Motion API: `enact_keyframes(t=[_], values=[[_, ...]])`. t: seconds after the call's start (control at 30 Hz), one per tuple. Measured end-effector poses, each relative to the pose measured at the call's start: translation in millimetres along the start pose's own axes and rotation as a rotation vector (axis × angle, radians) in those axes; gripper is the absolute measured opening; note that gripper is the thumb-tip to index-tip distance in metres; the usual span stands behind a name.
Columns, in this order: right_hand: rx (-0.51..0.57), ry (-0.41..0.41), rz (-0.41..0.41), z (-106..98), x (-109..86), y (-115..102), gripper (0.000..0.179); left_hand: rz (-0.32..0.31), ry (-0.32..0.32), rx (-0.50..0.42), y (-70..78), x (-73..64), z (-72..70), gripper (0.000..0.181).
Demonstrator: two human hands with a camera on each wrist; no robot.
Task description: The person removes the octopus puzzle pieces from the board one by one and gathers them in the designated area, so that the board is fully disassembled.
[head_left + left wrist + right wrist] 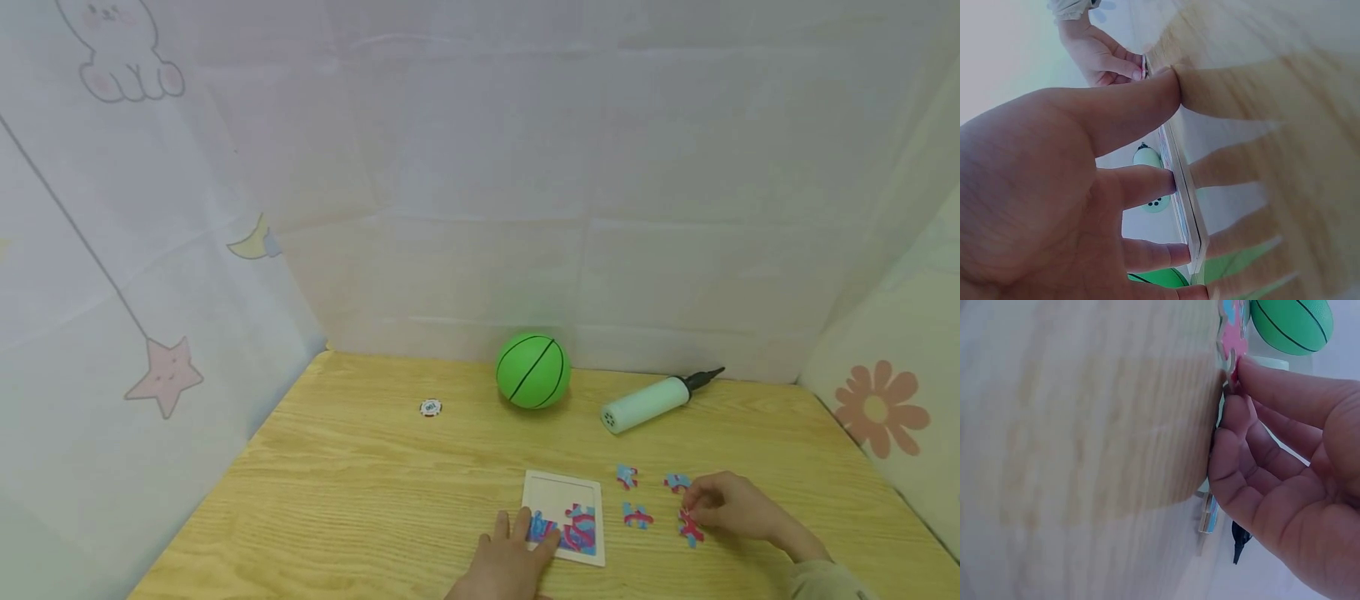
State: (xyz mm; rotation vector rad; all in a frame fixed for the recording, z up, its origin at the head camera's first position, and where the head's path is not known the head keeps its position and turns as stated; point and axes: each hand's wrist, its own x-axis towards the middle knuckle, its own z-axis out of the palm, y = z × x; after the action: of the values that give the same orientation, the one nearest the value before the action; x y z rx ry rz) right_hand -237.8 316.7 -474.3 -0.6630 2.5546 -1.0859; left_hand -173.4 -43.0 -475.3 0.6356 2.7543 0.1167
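A square puzzle tray (pixel 562 478) with a pale rim lies on the table, its lower part filled with blue and pink pieces (pixel 579 533). My left hand (pixel 504 568) rests at the tray's left and lower side, fingers extended over it; in the left wrist view the fingertips touch the tray's edge (pixel 1192 219). To the right, my right hand (pixel 731 504) pinches a pink and blue jigsaw piece (pixel 1233 340) between thumb and fingers, low over the tabletop. Three loose jigsaw pieces lie between the tray and that hand, one piece (pixel 677 482) close beside the fingers.
Behind the tray a green ball (pixel 533 372) sits near the table's back edge. A pale green hand pump (pixel 647 404) with a black nozzle lies to its right, and a round chip (pixel 431 407) to its left. Printed cloth hangs round the table (pixel 337 467).
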Motion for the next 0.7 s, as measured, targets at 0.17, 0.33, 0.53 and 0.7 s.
enact_keyframes(t=[0.17, 0.33, 0.53, 0.7], values=[[0.015, 0.004, 0.003, 0.3, 0.1, 0.2, 0.007, 0.000, 0.002, 0.002, 0.4, 0.6, 0.0, 0.072], [-0.011, 0.017, 0.025, 0.4, 0.1, 1.6, 0.008, -0.004, -0.001, -0.005, 0.2, 1.1, -0.3, 0.073], [-0.048, 0.054, -0.019, 0.9, 1.8, -4.9, 0.006, -0.002, -0.012, -0.011, 0.0, 0.4, -1.3, 0.072], [-0.048, 0.120, -0.092, 5.6, 10.4, -24.2, 0.008, -0.007, -0.018, -0.017, 0.6, 0.2, -2.1, 0.072]])
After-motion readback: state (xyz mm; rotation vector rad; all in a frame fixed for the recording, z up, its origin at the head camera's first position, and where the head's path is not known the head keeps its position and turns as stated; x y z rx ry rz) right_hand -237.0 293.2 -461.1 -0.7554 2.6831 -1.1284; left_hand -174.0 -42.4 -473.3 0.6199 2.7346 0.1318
